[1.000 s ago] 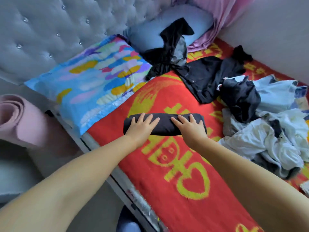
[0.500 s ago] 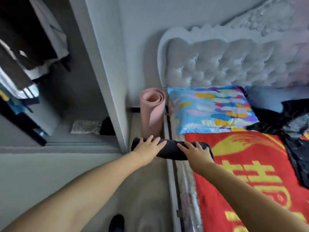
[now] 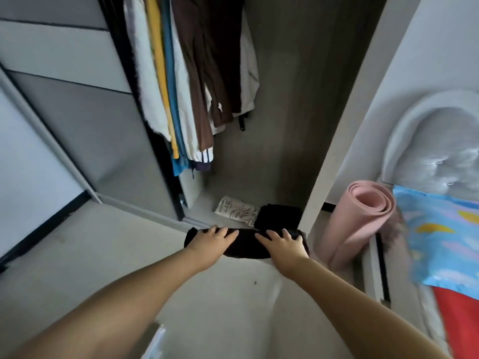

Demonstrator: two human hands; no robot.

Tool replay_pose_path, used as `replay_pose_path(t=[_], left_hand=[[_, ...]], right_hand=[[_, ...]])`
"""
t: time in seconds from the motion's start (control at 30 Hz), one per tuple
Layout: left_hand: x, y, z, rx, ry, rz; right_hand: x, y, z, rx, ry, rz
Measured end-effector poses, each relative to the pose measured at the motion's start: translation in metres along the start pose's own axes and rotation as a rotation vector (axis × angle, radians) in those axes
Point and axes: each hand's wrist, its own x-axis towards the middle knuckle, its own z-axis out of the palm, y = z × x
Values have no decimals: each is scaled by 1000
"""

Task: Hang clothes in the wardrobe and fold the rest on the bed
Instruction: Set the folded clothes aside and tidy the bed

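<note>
A: Moved off the bed. A second ago the folded black garment (image 3: 246,243) lay on the red blanket; now both hands carry it at the open wardrobe (image 3: 290,104).

B: Grip?

A: Left hand (image 3: 210,240) on top near the left end, fingers spread and curled over the far edge. Right hand (image 3: 281,242) the same near the right end. Thumbs hidden under the cloth. Both are holding it.

B: Where exactly is it?

A: Held level in the air, just in front of the wardrobe's bottom edge, above the grey floor (image 3: 228,301).

B: Inside?

A: Folded patterned beige cloth (image 3: 237,211) on the wardrobe floor, folded black item (image 3: 280,216) touching its right side, just behind the carried one. Hanging clothes (image 3: 186,79) above: white, yellow, blue, brown, and a white sleeve with dark stripes.

B: Around it?

A: Grey sliding door (image 3: 85,130) at left. Rolled pink mat (image 3: 360,221) upright right of the wardrobe side panel. Colourful pillow (image 3: 440,237), red blanket (image 3: 458,317) and tufted headboard (image 3: 435,151) at far right, blurred.
</note>
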Motion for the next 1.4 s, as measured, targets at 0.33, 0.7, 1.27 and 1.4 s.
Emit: replay_pose_path(t=[0.33, 0.7, 1.27, 1.4], left_hand=[[64, -100, 44, -40, -71, -11], [261, -178, 104, -59, -162, 142], [629, -256, 396, 91, 39, 311], [705, -268, 429, 164, 264, 275]], right_hand=[[128, -38, -16, -21, -81, -53], [319, -1, 13, 47, -189, 13], [696, 34, 260, 199, 12, 181], [764, 61, 285, 129, 192, 211]])
